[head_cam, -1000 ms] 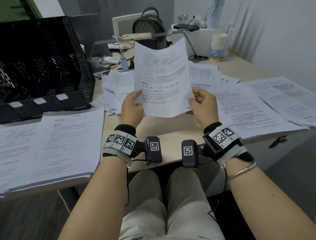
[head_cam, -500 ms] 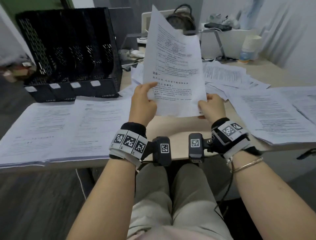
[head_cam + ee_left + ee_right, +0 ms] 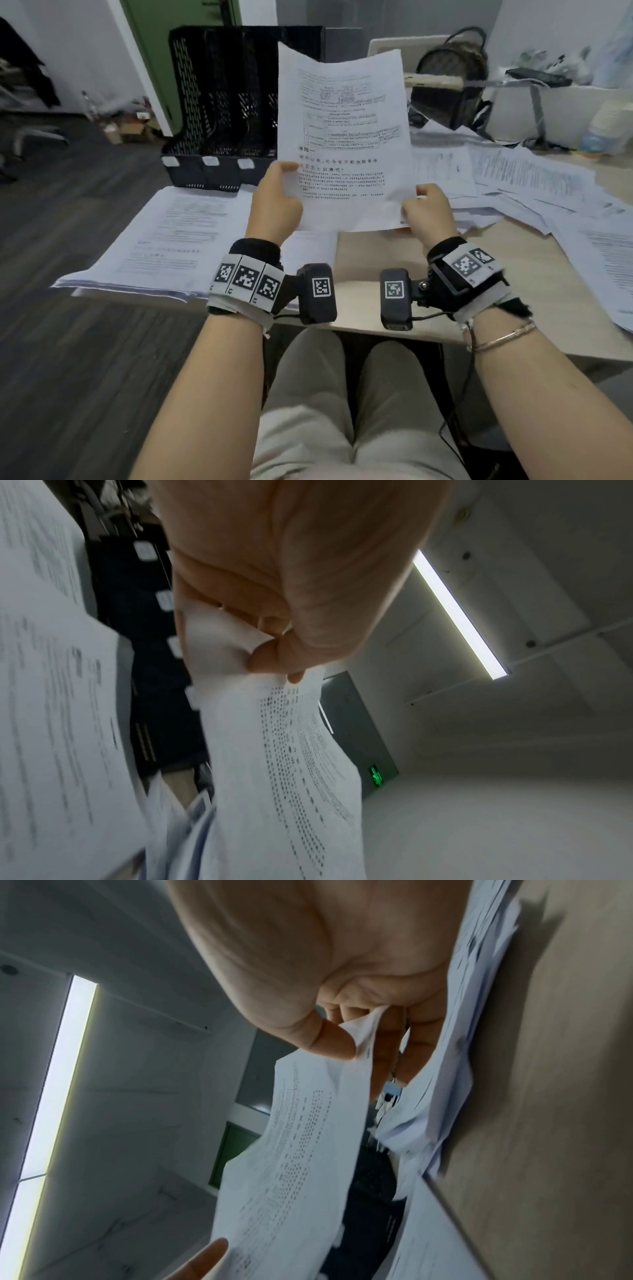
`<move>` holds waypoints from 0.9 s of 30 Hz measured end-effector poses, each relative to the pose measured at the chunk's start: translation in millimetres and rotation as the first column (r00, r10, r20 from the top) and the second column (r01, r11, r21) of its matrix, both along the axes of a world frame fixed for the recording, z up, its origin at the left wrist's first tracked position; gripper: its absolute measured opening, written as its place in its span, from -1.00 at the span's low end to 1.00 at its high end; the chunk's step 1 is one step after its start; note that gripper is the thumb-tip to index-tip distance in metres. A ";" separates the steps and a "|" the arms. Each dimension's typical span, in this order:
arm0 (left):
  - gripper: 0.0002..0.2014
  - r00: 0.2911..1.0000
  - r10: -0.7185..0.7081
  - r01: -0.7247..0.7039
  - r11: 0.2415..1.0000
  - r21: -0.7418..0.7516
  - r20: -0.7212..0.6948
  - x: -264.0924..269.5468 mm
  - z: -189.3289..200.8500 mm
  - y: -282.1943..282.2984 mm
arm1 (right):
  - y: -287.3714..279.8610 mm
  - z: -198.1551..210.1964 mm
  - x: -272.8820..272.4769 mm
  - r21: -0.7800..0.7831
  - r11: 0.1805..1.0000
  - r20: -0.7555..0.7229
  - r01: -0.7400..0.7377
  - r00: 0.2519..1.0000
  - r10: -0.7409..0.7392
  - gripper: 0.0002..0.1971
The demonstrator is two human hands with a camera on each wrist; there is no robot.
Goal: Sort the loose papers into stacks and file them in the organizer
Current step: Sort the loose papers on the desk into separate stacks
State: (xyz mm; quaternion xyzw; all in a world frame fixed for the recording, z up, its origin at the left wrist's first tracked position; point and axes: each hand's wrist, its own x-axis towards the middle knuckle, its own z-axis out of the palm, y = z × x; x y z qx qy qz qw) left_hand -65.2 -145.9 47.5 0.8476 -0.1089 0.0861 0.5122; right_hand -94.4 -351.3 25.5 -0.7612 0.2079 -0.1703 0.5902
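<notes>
At a pale wooden desk strewn with printouts, a seated person holds one white printed sheet upright, apparently reading it to decide where it belongs. Farthest left, a neat stack of white printed pages lies flat at the desk's corner; behind it stands the black mesh file organizer, its slots facing the sitter and its front labels too small to read. The left hand pinches the sheet's lower left edge, thumb on the printed face and fingers curled behind, as the left wrist view confirms. The right hand pinches the lower right corner between thumb and fingers. Farther right, a loose spread of white papers covers the desk, overlapping and unsorted, running out of view at the edge.

Sorting looks well short of done, with filing not yet begun. The next move likely calls for laying this sheet on a matching stack, squared to its edges. The organizer's interior is dark, so whether it holds anything cannot be told, and the sheet hides part of it.
</notes>
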 end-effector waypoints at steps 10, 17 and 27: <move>-0.34 0.984 0.176 -0.175 0.984 -0.012 0.030 18.2 -1.2 70.5 | 67.0 12.3 27.8 0.010 0.984 -0.003 -0.175 0.985 0.175 -0.77; -0.39 0.945 0.324 -0.325 0.946 0.008 0.041 19.7 4.4 126.8 | 106.2 18.7 43.8 0.035 0.926 0.019 -0.375 0.927 0.374 -0.47; -0.42 0.921 0.379 -0.347 0.902 0.258 -0.086 23.5 10.2 199.2 | 159.5 8.1 73.9 -0.136 0.814 -0.114 -0.565 0.825 0.553 -0.53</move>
